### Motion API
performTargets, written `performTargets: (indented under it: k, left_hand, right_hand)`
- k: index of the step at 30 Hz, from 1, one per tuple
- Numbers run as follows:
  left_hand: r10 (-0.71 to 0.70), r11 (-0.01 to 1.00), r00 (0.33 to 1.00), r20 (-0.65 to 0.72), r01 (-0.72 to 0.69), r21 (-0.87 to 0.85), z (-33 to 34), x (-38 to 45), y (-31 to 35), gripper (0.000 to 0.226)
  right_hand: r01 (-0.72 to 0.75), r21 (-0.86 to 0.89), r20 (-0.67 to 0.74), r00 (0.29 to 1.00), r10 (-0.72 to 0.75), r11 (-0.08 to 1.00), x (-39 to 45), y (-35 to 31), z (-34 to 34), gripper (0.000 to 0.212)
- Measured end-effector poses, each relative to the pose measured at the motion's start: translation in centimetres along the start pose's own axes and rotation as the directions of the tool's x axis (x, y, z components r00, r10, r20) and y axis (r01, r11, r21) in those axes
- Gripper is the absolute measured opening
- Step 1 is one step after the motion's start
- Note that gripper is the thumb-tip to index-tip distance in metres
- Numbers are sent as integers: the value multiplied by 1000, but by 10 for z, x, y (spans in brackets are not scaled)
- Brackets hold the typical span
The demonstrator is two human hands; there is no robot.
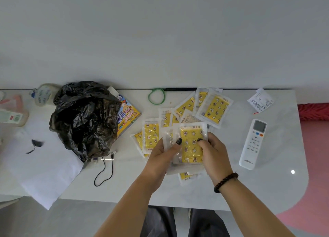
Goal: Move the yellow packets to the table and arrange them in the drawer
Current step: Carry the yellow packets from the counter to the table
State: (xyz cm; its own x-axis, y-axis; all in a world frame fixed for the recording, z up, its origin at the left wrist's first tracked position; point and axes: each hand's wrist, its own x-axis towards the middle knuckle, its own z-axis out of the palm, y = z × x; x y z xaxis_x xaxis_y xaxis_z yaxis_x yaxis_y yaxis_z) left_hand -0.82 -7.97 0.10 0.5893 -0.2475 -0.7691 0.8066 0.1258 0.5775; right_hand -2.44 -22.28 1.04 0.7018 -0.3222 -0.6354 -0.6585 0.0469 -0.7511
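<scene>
- Left hand (161,156) and right hand (212,154) both grip a small stack of yellow packets (191,146) just above the table (276,183); thumbs curled over the top packet's face, other fingers hidden beneath.
- Stack held well left of the white remote (253,144); top packet upright, star and moon print showing.
- Loose yellow packets (216,109) fan out on the table up-left of the remote, overlapping; more lie flat left of the held stack (150,136); one peeks out below the hands (186,176).
- Beaded bracelet (225,182) on the right wrist, below-left of the remote.
- Crumpled black plastic bag (83,117) far left of the remote, partly covering a colourful box (127,114).
- Black cable (104,171) trails from below the bag.
- Green loop (156,96) by the table's far edge, up-left of the remote.
- Receipt (260,100) just above the remote.
- White paper sheet (42,167) and bottle (44,94) at the far left.
- Drawer not in view.
</scene>
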Motion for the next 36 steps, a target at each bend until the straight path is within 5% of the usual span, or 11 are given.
performTargets:
  k: [6,12,15,19,24,30,36]
  left_hand:
    - [85,987,993,-78,-73,147,-10,5,-10,27]
    - [112,992,907,-407,-75,106,-33,3,-14,17]
    - [135,987,845,-518,-71,141,-41,1,-20,15]
    - [165,981,808,-566,-74,180,-41,-5,-29,13]
    - [205,962,790,-578,-55,266,-42,-7,-33,13]
    - [221,950,775,-593,-33,311,-52,-8,-24,10]
    - [200,948,787,-583,-6,318,-62,-8,-20,11]
  right_hand:
    - [55,-227,18,998,-52,972,-2,10,5,25]
    - [-125,-213,-149,984,95,969,14,25,2,31]
    - [-273,-141,-178,953,247,952,20,33,26,52]
    - [-296,-216,-230,942,246,931,26,45,66,75]
    - [-328,-402,-247,938,244,855,40,46,82,54]
    - [-364,-366,-276,922,273,857,46,52,74,56]
    - [-271,-352,-127,962,241,896,35,53,51,23]
